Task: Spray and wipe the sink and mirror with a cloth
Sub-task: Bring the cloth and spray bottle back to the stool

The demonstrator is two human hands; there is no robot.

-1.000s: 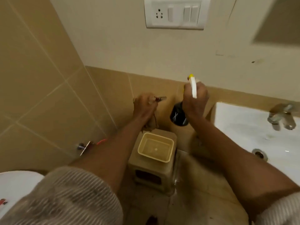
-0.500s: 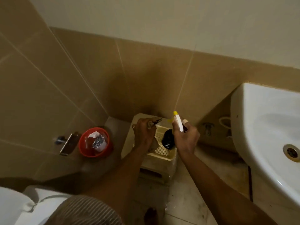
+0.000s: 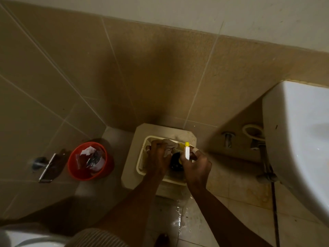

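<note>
Red bin [image 3: 89,162], cream basket [image 3: 142,158], yellow-tipped white sprayer [image 3: 187,152], tan tiles [image 3: 142,77].

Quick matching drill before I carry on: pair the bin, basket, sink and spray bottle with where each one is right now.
1 bin
2 basket
3 sink
4 spray bottle

a in the right hand
b on the stool
c on the floor, left of the stool
d at the right edge

Pairs: 1-c, 2-b, 3-d, 4-a

The right hand [image 3: 196,164] hides most of the spray bottle [image 3: 176,160]; the sink [image 3: 299,143] runs off-frame.
</note>
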